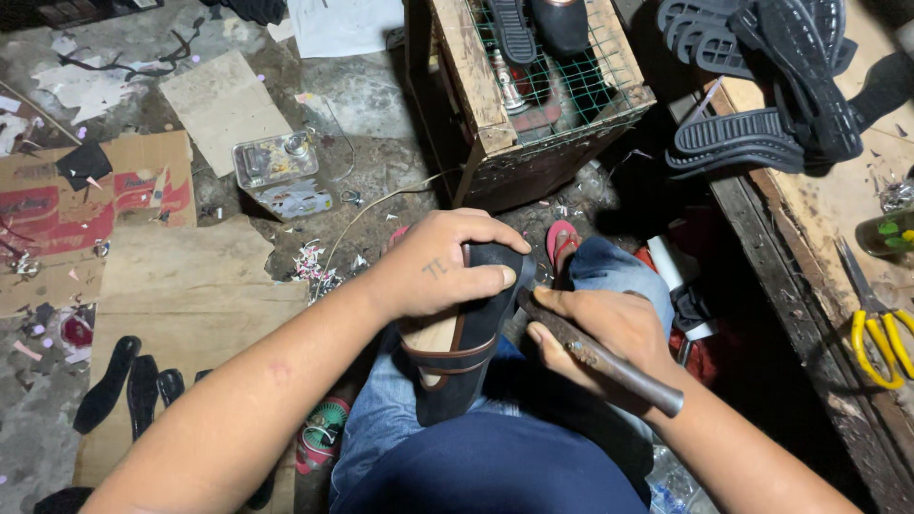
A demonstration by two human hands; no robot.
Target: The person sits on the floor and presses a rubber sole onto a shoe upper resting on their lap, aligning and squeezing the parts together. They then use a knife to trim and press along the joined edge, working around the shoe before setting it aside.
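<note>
So there's a black shoe [464,347] resting on the lap, dark upper with brown trim bands across the middle and a pale tan insole showing. The left hand [440,269] is clamped over its toe end, fingers wrapped around the top. The right hand [609,333] grips a rusty-looking hammer handle [602,360], its head pressed right against the shoe's edge. Yellow scissors [881,333] sit on the counter [838,205] off to the right.
</note>
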